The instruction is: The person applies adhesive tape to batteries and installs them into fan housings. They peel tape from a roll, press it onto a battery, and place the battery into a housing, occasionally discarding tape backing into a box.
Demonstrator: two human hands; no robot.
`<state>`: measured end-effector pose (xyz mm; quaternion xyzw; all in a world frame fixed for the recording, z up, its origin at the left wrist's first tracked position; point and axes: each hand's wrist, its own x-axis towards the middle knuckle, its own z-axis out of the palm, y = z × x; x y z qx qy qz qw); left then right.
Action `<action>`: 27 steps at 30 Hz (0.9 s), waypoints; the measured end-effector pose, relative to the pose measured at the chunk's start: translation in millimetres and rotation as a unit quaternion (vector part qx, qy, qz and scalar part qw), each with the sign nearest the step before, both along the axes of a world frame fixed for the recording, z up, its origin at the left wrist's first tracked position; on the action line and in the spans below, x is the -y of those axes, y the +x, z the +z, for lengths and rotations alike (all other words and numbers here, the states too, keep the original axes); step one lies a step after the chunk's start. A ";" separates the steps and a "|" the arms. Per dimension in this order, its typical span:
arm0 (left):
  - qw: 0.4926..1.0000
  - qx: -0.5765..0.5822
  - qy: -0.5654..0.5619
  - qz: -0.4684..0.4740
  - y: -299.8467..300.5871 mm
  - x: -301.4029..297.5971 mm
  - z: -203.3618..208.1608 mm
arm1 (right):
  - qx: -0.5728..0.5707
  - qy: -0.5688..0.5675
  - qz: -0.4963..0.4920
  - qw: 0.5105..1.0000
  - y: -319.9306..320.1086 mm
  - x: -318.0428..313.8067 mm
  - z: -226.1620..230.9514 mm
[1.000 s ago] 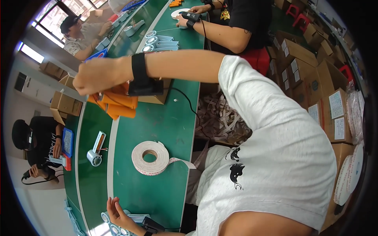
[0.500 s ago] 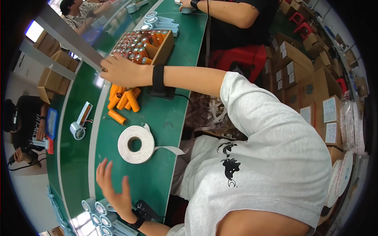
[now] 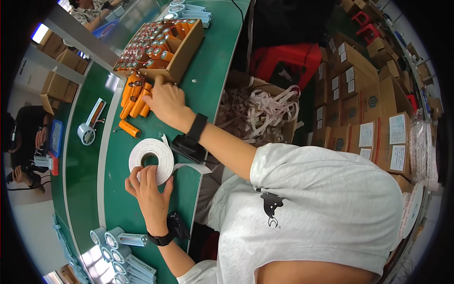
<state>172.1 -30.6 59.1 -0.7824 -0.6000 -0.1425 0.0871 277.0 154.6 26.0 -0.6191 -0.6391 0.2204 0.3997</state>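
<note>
My left hand [image 3: 152, 201] has its fingers curled over the near side of a white tape roll [image 3: 165, 154], fingertips at the centre hole and thumb against the outer edge. A loose tape end [image 3: 194, 167] trails right from the roll. My right hand [image 3: 169, 105] reaches to the near wall of a cardboard box [image 3: 189, 49], index finger stretched out and thumb apart beside a pile of orange cylindrical battery cells [image 3: 137, 105]. It appears to hold nothing. One separate orange cell [image 3: 129, 128] lies between pile and roll. Red-wired orange cells [image 3: 153, 49] fill the box.
Light blue handheld fans [image 3: 120, 253] are stacked at the lower left, with more [image 3: 189, 16] beyond the box. Another fan [image 3: 88, 132] lies on the left. Right of the green table [image 3: 208, 85] stand a carton of paper strips [image 3: 269, 109] and a red stool [image 3: 288, 64].
My left hand has gone from open above the table onto the tape roll. My right hand has drawn back from the box's left corner to its near wall. The view has shifted.
</note>
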 end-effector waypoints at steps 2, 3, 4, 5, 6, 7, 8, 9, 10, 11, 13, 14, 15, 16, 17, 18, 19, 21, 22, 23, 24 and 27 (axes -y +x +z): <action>1.000 0.001 0.005 -0.003 -2.3 2.7 0.8 | 0.023 0.024 0.019 0.999 2.2 2.0 -7.7; 1.000 0.003 0.012 -0.006 -4.4 3.2 1.6 | 0.049 0.051 0.038 0.997 3.9 2.3 -9.1; 1.000 0.006 0.019 -0.010 -6.2 3.6 2.2 | 0.074 0.078 0.056 0.993 5.4 2.4 -10.1; 1.000 0.006 0.020 -0.012 -8.1 4.5 2.7 | 0.074 0.079 0.054 0.993 8.5 2.8 -11.8; 1.000 0.021 0.020 -0.002 -10.4 5.9 3.0 | 0.094 0.082 0.079 0.989 15.0 3.9 -14.5; 0.999 0.037 0.020 0.011 -12.4 8.4 2.8 | 0.115 0.084 0.107 0.984 23.1 8.6 -11.9; 0.998 0.053 0.019 0.023 -13.1 9.5 2.6 | 0.136 0.086 0.135 0.978 30.6 12.4 -11.0; 0.998 0.052 0.021 0.024 -12.9 9.0 4.1 | 0.135 0.089 0.136 0.977 35.5 14.4 -11.5; 0.997 0.073 0.017 0.021 -12.1 7.6 5.8 | 0.126 0.092 0.163 0.974 40.2 15.8 -13.8; 0.995 0.094 0.012 0.018 -10.7 5.7 7.4 | 0.117 0.095 0.189 0.970 45.7 17.3 -16.3; 0.994 0.112 0.008 0.017 -10.6 2.2 8.6 | 0.106 0.098 0.217 0.965 59.4 25.3 -13.2; 0.992 0.128 0.009 0.007 -9.1 -1.0 8.5 | -0.010 0.070 0.238 0.969 73.7 33.4 -4.0; 0.990 0.143 0.005 -0.004 -8.2 -5.0 6.7 | -0.126 0.037 0.255 0.958 86.9 39.7 -0.5; 0.987 0.159 0.001 -0.014 -8.2 -8.2 4.5 | -0.128 0.035 0.253 0.958 98.3 44.0 -1.9; 0.987 0.158 0.000 -0.018 -7.3 -10.3 4.8 | -0.217 -0.042 0.292 0.931 112.5 48.0 0.0; 0.984 0.175 -0.001 -0.021 -8.3 -9.5 3.5 | -0.304 -0.118 0.325 0.887 125.3 52.0 0.4; 0.982 0.189 0.001 -0.020 -11.0 -4.7 4.6 | -0.308 -0.117 0.326 0.886 134.9 55.9 1.6; 0.979 0.204 0.001 -0.023 -16.0 1.3 1.3 | -0.319 -0.128 0.378 0.859 153.5 58.4 -1.5; 0.979 0.205 -0.001 -0.016 -18.6 7.3 -0.6 | -0.325 -0.133 0.400 0.846 162.5 59.6 -2.9; 0.979 0.206 -0.004 -0.008 -21.6 14.0 -1.9 | -0.327 -0.132 0.396 0.848 170.2 60.5 -3.9; 0.979 0.205 -0.006 -0.011 -24.2 23.3 2.6 | -0.326 -0.153 0.395 0.845 177.0 62.3 -3.8; 0.981 0.185 0.035 -0.043 -30.3 51.1 14.4 | -0.330 -0.205 0.390 0.835 184.5 71.2 -9.5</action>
